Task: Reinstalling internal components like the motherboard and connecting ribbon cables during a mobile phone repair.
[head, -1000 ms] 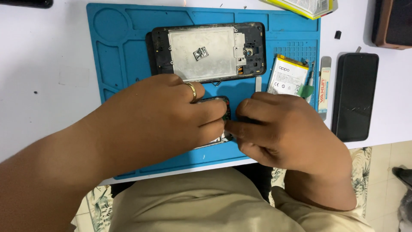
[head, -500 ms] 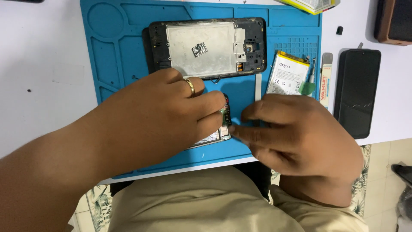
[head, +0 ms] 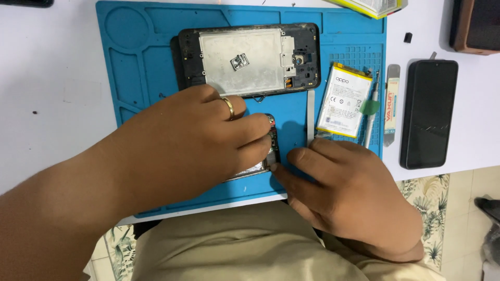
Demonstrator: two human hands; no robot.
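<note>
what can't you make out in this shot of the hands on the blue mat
Head view:
- Circuit board: mostly hidden under the left hand.
- Right hand fingertip contact: too small to tell.
- Yellow box and brown object: cut off by the top edge.

Both forearms are bare, with no sleeves, gloves or watch in view. The left hand (head: pixel 192 140) wears a plain gold ring (head: pixel 227 107) on one finger; the right hand (head: pixel 344 192) wears nothing. Khaki-beige trousers (head: pixel 234 244) cover the lap at the near edge.
</note>
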